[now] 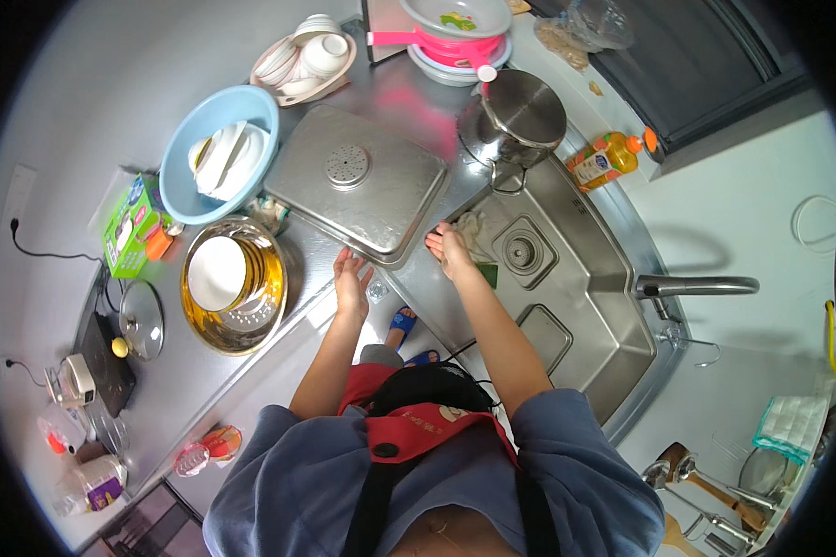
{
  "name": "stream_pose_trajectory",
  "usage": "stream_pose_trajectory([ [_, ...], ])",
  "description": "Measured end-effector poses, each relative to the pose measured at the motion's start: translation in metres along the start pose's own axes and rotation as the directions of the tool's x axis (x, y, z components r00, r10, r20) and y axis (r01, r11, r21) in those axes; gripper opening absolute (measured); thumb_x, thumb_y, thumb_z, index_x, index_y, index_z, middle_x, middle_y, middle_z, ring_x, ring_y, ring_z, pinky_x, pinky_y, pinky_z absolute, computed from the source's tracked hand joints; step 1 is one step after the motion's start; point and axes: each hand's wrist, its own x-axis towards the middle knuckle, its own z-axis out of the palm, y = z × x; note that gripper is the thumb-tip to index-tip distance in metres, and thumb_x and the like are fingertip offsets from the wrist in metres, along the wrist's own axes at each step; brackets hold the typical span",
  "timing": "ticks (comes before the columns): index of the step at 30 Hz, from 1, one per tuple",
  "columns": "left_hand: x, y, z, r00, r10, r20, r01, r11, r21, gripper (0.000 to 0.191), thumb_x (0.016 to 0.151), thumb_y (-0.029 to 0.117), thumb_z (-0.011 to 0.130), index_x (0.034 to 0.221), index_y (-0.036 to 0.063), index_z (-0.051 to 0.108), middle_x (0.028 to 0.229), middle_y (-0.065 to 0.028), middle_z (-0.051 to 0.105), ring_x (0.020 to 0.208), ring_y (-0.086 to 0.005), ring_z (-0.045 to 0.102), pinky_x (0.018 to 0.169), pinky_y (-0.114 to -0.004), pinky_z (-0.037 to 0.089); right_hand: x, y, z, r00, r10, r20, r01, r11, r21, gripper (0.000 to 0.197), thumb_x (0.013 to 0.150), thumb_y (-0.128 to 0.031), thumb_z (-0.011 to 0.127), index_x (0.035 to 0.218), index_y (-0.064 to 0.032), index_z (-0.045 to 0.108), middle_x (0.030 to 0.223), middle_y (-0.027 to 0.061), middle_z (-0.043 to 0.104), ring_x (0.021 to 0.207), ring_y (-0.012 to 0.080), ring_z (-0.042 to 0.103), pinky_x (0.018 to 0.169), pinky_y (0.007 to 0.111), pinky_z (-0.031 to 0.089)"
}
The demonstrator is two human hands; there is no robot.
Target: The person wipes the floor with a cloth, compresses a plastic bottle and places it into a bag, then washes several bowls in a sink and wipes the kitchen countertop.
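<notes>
A rectangular stainless-steel pan or lid [390,202] lies on the metal counter, a round perforated disc [347,167] at its middle. My left hand [350,285] is at its near edge, palm up with fingers apart; whether the fingertips touch the metal I cannot tell. Just off its right corner, over the rim of the sink, my right hand [450,250] is held with the fingers loosely spread and nothing in them. Beyond that hand a pale cloth [471,233] and a green scouring pad [488,274] lie in the stainless-steel sink [578,334].
Left of the pan stand a blue basin [174,177] of dishes and a steel colander [272,334] holding white bowls [216,273]. Behind are a bowl-filled basket [259,76] and stacked basins [428,69]. A steel pot [529,104], soap bottle [602,161] and faucet [697,286] border the sink.
</notes>
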Motion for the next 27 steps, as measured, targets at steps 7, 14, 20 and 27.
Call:
stream_pose_trajectory([
  [7,0.005,0.004,0.002,0.993,-0.116,0.006,0.116,0.989,-0.089,0.041,0.093,0.021,0.044,0.131,0.0078,0.035,0.130,-0.0096,0.038,0.126,-0.0272,0.036,0.097,-0.046,0.040,-0.013,-0.005,0.013,0.999,-0.014,-0.039,0.003,0.968,-0.250,0.049,0.089,-0.036,0.047,0.126,-0.0049,0.048,0.113,0.0080,0.059,0.084,0.0165,0.048,0.076,0.030,0.041],
  [14,0.014,-0.005,-0.017,0.986,-0.164,0.042,0.166,0.985,-0.055,0.040,0.096,0.022,0.041,0.131,0.0038,0.035,0.130,-0.0105,0.038,0.124,-0.0306,0.037,0.096,-0.047,0.041,0.018,0.025,0.010,0.997,-0.081,-0.010,0.075,0.958,-0.278,0.044,0.083,-0.039,0.057,0.108,-0.0027,0.058,0.098,0.0072,0.062,0.073,0.0170,0.054,0.060,0.037,0.045],
  [20,0.005,-0.009,-0.003,0.978,-0.154,0.140,0.147,0.988,0.054,0.049,0.095,0.021,0.045,0.137,-0.0003,0.030,0.134,-0.0139,0.039,0.124,-0.0269,0.039,0.093,-0.043,0.044,0.072,0.051,-0.020,0.763,-0.588,-0.268,0.282,0.676,-0.681,0.077,0.068,-0.061,0.068,0.102,0.0075,0.059,0.104,0.0231,0.061,0.100,0.0384,0.058,0.086,0.040,0.045],
  [27,0.007,-0.014,-0.016,0.985,-0.043,0.166,0.009,0.980,0.199,0.047,0.092,0.022,0.051,0.134,0.0082,0.035,0.126,-0.0079,0.044,0.114,-0.0215,0.044,0.090,-0.043,0.043,0.044,0.035,-0.011,0.728,-0.635,-0.257,0.286,0.622,-0.729,0.097,0.066,-0.061,0.068,0.130,0.0056,0.035,0.126,0.0258,0.045,0.119,0.0374,0.043,0.099,0.041,0.036],
])
